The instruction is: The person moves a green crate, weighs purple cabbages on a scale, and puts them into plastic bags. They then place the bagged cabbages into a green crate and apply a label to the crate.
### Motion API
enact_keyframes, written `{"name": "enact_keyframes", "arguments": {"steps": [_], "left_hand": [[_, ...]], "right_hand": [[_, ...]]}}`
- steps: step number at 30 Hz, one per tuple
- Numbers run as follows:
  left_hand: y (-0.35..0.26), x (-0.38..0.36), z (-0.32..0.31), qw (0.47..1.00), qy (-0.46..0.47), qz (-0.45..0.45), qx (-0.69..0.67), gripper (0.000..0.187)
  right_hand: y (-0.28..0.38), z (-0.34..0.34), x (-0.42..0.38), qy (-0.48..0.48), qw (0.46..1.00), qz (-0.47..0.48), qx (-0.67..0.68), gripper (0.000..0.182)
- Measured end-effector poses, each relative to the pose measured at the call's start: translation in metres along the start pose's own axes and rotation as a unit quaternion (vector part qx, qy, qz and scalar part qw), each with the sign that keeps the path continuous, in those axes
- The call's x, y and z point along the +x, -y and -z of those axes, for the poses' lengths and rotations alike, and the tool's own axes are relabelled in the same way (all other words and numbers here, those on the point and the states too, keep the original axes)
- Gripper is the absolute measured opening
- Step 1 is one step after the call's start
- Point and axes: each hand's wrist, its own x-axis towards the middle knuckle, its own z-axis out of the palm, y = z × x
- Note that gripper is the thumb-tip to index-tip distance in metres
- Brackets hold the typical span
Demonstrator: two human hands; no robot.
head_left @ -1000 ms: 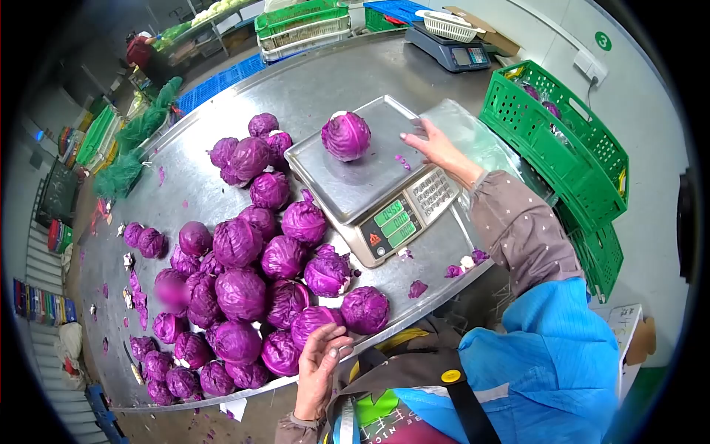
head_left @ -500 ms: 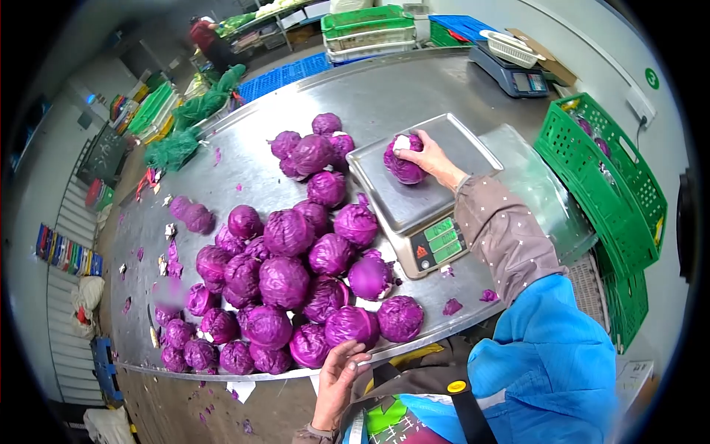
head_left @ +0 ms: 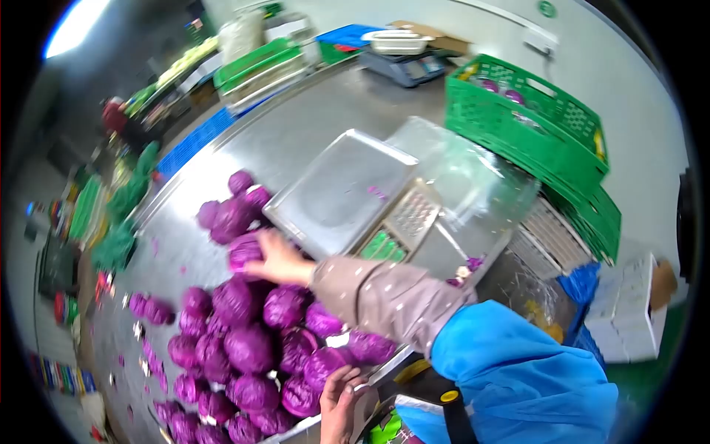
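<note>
Purple cabbage point(head_left: 242, 254) touches the blurred right hand point(head_left: 278, 260), left hand point(head_left: 339, 402) half-curled, both grips unclear.

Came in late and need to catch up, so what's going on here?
The person's right hand is at a purple cabbage near the scale; blur hides whether it is gripped. The left hand is by the near edge of the metal table, beside the heaped cabbages. Leaf scraps lie on the scale's tray.

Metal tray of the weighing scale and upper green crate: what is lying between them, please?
Clear plastic sheeting lies on the table between the tray and the green crate, in the head view.
</note>
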Motion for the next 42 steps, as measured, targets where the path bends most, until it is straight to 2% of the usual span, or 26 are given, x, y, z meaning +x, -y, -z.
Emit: {"name": "enact_keyframes", "arguments": {"steps": [1,3,5,7,8,11,12,13,14,15,16,17,19,22,24,27,28,31,33,35,37,39,40,41,42], "left_hand": [[-0.004,0.002,-0.006,1.0,0.016,0.015,0.015,0.039],[-0.001,0.013,-0.016,0.998,0.043,0.041,0.007,0.032],[0.005,0.026,-0.026,0.995,0.07,0.058,0.04,0.031],[0.007,0.036,-0.044,0.991,0.095,0.072,0.06,0.03],[0.007,0.041,-0.059,0.989,0.107,0.067,0.081,0.03],[0.015,0.056,-0.096,0.98,0.136,0.09,0.112,0.03],[0.019,0.063,-0.113,0.974,0.127,0.12,0.141,0.03],[0.024,0.067,-0.129,0.967,0.115,0.15,0.17,0.03],[0.04,0.079,-0.139,0.969,0.162,0.12,0.14,0.033],[0.053,0.091,-0.15,0.968,0.165,0.118,0.144,0.033],[0.064,0.103,-0.161,0.968,0.173,0.126,0.13,0.035],[0.071,0.112,-0.175,0.967,0.183,0.134,0.116,0.038],[0.072,0.123,-0.228,0.963,0.178,0.146,0.139,0.034],[0.08,0.147,-0.281,0.953,0.209,0.159,0.149,0.032],[0.08,0.17,-0.312,0.934,0.265,0.149,0.186,0.031],[0.074,0.227,-0.347,0.926,0.302,0.085,0.208,0.028],[0.065,0.25,-0.362,0.926,0.29,0.047,0.238,0.027],[0.028,0.331,-0.414,0.927,0.235,-0.061,0.284,0.027],[0.004,0.4,-0.446,0.896,0.222,-0.174,0.343,0.03],[-0.02,0.478,-0.477,0.814,0.216,-0.32,0.435,0.036],[-0.042,0.544,-0.51,0.739,0.166,-0.418,0.502,0.041],[-0.059,0.594,-0.543,0.625,0.1,-0.48,0.608,0.045],[-0.064,0.615,-0.557,0.587,0.104,-0.47,0.651,0.046],[-0.065,0.682,-0.552,0.574,0.092,-0.464,0.668,0.047],[-0.067,0.682,-0.571,0.602,0.149,-0.439,0.65,0.047]], "right_hand": [[0.0,-0.001,-0.013,0.014,1.0,0.026,-0.008,0.08],[0.001,0.013,-0.033,0.131,0.991,0.005,0.019,0.079],[-0.006,0.024,-0.04,0.165,0.984,0.057,0.038,0.075],[-0.002,0.058,-0.049,0.168,0.98,0.071,0.077,0.07],[-0.005,0.071,-0.052,0.113,0.983,0.127,0.067,0.063],[-0.035,0.143,-0.076,0.105,0.989,0.059,0.086,0.049],[-0.044,0.177,-0.087,0.081,0.988,0.071,0.113,0.044],[-0.054,0.212,-0.103,0.108,0.976,-0.017,0.191,0.039],[-0.087,0.232,-0.112,0.074,0.98,0.031,0.179,0.036],[-0.124,0.247,-0.123,0.046,0.974,0.028,0.221,0.035],[-0.149,0.281,-0.14,0.057,0.984,-0.025,0.169,0.038],[-0.144,0.329,-0.165,0.046,0.947,-0.155,0.277,0.038],[-0.181,0.391,-0.212,-0.048,0.933,-0.231,0.271,0.038],[-0.202,0.487,-0.288,-0.189,0.905,-0.285,0.251,0.031],[-0.204,0.54,-0.341,-0.308,0.864,-0.303,0.26,0.03],[-0.222,0.603,-0.408,-0.462,0.797,-0.326,0.21,0.026],[-0.219,0.62,-0.419,-0.502,0.779,-0.328,0.181,0.023],[-0.213,0.669,-0.427,-0.523,0.777,-0.317,0.15,0.023],[-0.206,0.697,-0.41,-0.539,0.775,-0.303,0.136,0.023],[-0.213,0.723,-0.388,-0.561,0.766,-0.289,0.121,0.024],[-0.234,0.747,-0.369,-0.557,0.793,-0.24,0.061,0.03],[-0.256,0.77,-0.348,-0.545,0.796,-0.261,0.0,0.038],[-0.265,0.779,-0.336,-0.536,0.8,-0.269,-0.018,0.045],[-0.298,0.781,-0.329,-0.57,0.778,-0.246,-0.095,0.048],[-0.282,0.785,-0.315,-0.536,0.801,-0.265,-0.011,0.051]]}}
